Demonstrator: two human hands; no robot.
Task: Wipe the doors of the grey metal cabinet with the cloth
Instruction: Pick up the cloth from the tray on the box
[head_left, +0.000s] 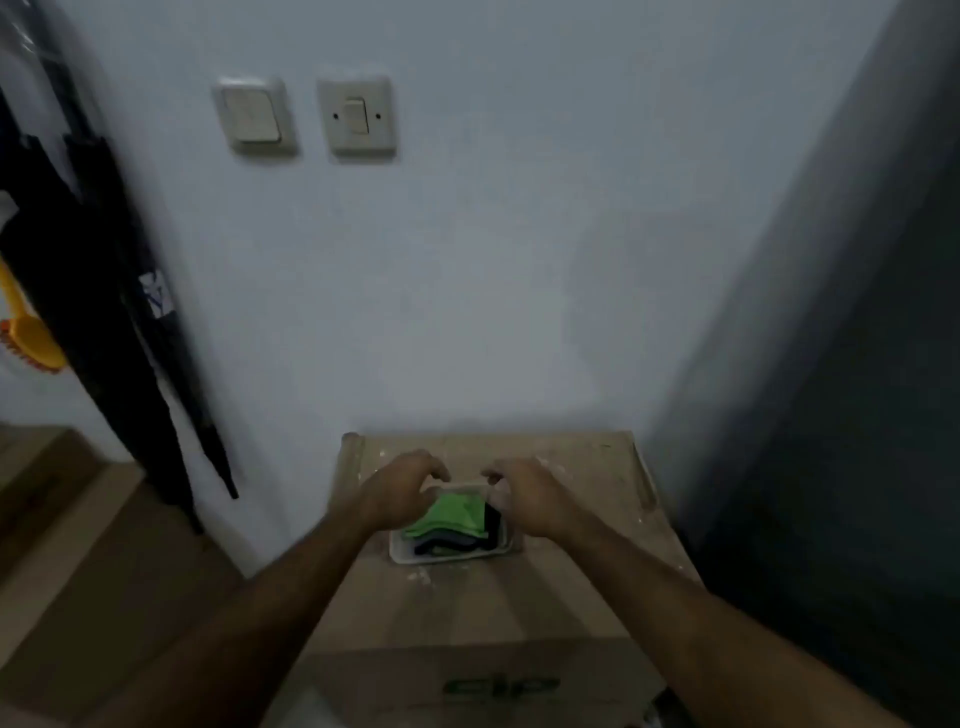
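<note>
Green cloth (451, 513) folded flat in white tray (402, 552), both hands' fingers loosely curled, holding nothing

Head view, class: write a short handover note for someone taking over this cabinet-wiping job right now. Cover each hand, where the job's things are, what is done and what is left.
Left hand: fingers loosely curled, holding nothing, over the left edge of the white tray.
Right hand: the same, over the tray's right edge.
Cloths: a folded stack in the tray, green cloth on top, darker ones beneath. The tray sits on a cardboard box against the wall.
Cabinet: the dark grey surface at right; its doors are not clearly visible.
Done: nothing yet; no cloth is picked up.
Left: take a cloth, turn right, wipe the doors.
</note>
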